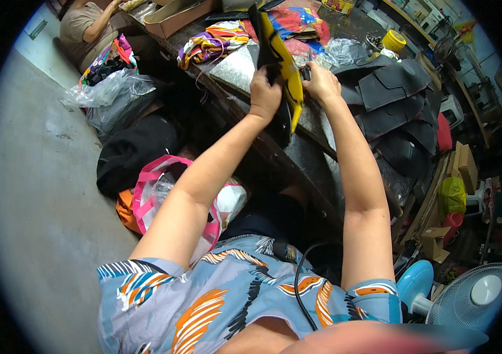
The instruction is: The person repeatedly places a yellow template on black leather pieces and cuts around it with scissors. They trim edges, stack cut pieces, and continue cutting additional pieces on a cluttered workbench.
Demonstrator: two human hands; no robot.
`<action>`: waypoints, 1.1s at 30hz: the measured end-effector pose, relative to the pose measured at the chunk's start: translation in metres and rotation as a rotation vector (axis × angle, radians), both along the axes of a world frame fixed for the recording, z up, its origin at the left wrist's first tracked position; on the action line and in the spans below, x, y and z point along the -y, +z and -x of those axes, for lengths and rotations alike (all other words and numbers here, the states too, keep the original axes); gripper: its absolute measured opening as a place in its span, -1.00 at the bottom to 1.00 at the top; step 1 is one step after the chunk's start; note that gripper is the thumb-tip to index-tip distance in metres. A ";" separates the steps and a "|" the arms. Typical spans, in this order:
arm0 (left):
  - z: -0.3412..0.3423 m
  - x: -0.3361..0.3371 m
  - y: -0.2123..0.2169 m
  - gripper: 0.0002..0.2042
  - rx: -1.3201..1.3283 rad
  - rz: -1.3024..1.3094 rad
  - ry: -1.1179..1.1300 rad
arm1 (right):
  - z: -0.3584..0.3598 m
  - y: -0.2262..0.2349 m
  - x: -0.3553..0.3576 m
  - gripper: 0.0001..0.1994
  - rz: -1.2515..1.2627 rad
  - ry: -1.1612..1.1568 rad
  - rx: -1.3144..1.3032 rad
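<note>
Upright above the table edge stands a stiff black-and-yellow sheet piece (287,64), its yellow side turned to the right. My left hand (266,93) is closed on its dark left side, with the fingertips partly hidden. To the right of the sheet, my right hand (322,84) is closed around a small dark-handled tool (306,73). A thin metal tip points up from that hand; its exact kind is unclear. The tool is close to the yellow face, but whether they touch cannot be made out.
Black flat pieces (395,88) lie stacked on the table's right. Colourful cloth (215,42) and a cardboard box (177,20) lie farther back. Bags, including a pink-edged one (139,197), crowd the floor at left. A fan (469,295) stands lower right; another person (88,29) sits far left.
</note>
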State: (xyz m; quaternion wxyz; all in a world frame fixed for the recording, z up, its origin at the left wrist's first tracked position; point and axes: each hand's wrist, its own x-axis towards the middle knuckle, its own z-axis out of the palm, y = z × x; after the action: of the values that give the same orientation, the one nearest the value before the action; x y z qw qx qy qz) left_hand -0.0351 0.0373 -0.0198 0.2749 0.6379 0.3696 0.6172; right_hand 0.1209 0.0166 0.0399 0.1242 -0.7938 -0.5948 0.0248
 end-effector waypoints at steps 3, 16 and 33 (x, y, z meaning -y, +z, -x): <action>-0.005 0.000 -0.009 -0.72 0.022 -0.077 0.007 | -0.008 -0.005 0.005 -0.51 -0.208 0.130 -0.103; -0.006 0.006 -0.002 -0.70 -0.036 -0.114 0.016 | -0.107 -0.001 -0.124 -0.68 -0.157 -0.325 0.155; -0.026 0.029 0.014 -0.64 -0.191 -0.286 -0.278 | -0.084 -0.025 0.303 -0.48 -0.013 -0.213 0.209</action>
State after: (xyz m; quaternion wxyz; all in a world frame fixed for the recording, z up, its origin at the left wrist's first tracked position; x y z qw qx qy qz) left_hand -0.0096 0.0084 -0.0062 0.2278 0.7708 0.2113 0.5562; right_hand 0.2049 -0.2865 0.0153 0.0687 -0.8498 -0.5172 -0.0753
